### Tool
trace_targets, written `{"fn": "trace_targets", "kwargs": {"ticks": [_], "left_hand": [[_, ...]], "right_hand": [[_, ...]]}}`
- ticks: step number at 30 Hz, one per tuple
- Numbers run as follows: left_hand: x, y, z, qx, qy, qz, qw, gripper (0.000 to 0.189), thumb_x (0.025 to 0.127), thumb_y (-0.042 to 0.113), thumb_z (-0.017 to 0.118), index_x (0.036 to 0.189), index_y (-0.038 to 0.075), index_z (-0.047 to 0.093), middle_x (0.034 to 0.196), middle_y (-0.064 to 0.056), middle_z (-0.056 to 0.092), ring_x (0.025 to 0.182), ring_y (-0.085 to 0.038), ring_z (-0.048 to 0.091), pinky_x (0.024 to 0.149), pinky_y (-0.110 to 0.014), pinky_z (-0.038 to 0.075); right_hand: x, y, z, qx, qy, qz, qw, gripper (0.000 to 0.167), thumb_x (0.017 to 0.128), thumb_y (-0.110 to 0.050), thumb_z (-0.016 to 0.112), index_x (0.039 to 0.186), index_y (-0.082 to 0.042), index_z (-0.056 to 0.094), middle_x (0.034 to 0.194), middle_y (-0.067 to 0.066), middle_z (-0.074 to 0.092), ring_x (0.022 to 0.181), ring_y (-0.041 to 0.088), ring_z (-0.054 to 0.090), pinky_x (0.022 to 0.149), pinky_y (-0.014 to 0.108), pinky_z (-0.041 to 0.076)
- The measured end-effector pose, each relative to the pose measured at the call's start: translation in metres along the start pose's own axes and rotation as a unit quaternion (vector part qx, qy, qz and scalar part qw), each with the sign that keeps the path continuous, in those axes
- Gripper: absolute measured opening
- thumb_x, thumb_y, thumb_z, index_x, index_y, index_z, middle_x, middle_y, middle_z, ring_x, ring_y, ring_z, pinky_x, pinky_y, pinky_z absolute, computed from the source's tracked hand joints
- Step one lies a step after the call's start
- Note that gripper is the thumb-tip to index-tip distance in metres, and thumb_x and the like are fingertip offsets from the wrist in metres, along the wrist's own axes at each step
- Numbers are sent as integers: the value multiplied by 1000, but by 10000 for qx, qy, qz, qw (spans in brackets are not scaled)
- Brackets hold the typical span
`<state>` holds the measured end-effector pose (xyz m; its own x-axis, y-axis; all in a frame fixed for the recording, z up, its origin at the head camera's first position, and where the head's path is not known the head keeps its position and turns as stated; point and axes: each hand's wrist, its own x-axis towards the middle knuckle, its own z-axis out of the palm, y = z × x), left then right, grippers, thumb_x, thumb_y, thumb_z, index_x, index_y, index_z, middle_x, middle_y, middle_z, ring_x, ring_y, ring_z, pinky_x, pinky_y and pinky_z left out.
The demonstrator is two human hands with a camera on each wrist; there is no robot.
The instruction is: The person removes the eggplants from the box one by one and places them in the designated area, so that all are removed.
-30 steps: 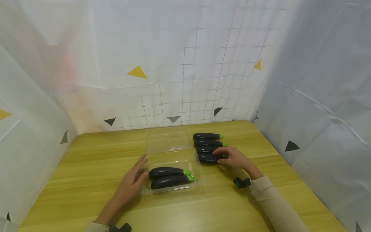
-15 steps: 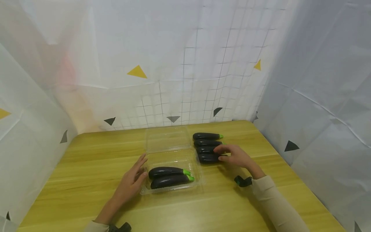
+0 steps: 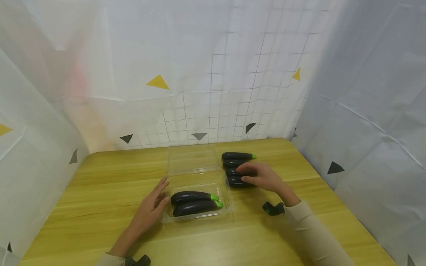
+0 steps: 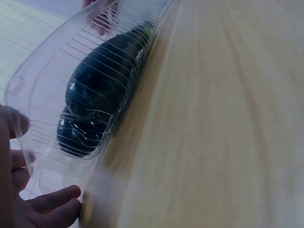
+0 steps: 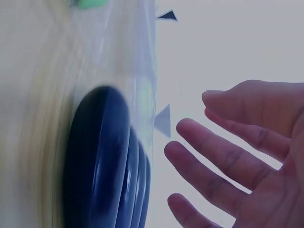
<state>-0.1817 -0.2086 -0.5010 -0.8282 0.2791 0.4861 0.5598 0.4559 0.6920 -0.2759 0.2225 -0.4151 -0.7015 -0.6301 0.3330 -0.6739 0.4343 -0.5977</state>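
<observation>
We see two eggplants (image 3: 197,208) side by side in a lidded clear plastic clamshell (image 3: 199,181), its lid laid back. Our left hand (image 3: 151,207), fingers loosely extended, is at its left side. Our right hand (image 3: 266,179), thumb and fingers apart, hovers empty above four more eggplants (image 3: 235,181) lined up on the tabletop (image 3: 259,232).
</observation>
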Motion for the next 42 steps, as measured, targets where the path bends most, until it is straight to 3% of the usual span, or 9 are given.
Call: {"fn": "trace_targets", "kwargs": {"ticks": [3,9,12,17,22,28,35,42], "left_hand": [[0,0,0,23,6,25,10000,56,107,6,58,160,10,40,166,-17,31,123,-41,62,97,-48,54],[0,-1,0,34,-2,4,10000,56,107,7,58,160,10,40,167,-12,30,124,-42,62,97,-49,54],[-1,-1,0,52,-4,-23,10000,56,107,8,58,161,10,40,167,-13,30,124,-41,62,97,-51,54],[-1,0,0,-1,-17,-58,10000,56,108,8,58,161,11,40,167,-14,30,125,-41,61,97,-52,54],[-1,1,0,-23,-23,-78,10000,56,108,8,57,161,12,39,167,-16,29,125,-41,61,97,-52,53],[-1,2,-1,0,-30,-96,9999,56,108,8,57,161,11,39,167,-16,29,125,-40,61,98,-51,54],[-1,3,-2,-97,-68,-172,9998,56,108,8,57,161,12,40,167,-15,30,125,-42,60,99,-51,53],[-1,4,-2,-111,-85,-202,9997,56,108,9,57,161,13,39,168,-14,29,127,-41,60,99,-53,52]], "right_hand": [[6,-9,6,22,-41,-116,9999,28,95,-3,75,122,-8,74,120,9,73,112,24,68,95,51,55],[16,-26,17,248,-249,-258,9990,28,97,-7,75,125,-11,73,123,11,72,115,23,67,95,52,55],[21,-31,22,223,-398,-292,9985,30,98,-10,74,128,-13,72,127,5,70,118,20,64,96,46,54],[28,-40,28,95,-529,-510,9972,30,99,-11,73,129,-7,71,128,3,70,115,20,65,94,41,55],[35,-44,32,42,-590,-739,9955,30,100,-10,72,129,-3,71,126,6,71,113,24,67,90,44,57],[40,-51,37,154,-719,-670,9950,31,100,-11,71,130,-4,70,126,8,71,114,25,67,91,52,56],[43,-54,46,144,-925,-580,9939,30,101,-14,71,130,-6,70,126,5,71,117,20,65,94,45,55],[47,-56,52,119,-969,-606,9934,28,100,-10,71,128,-10,71,123,2,71,115,17,66,94,45,56]]}}
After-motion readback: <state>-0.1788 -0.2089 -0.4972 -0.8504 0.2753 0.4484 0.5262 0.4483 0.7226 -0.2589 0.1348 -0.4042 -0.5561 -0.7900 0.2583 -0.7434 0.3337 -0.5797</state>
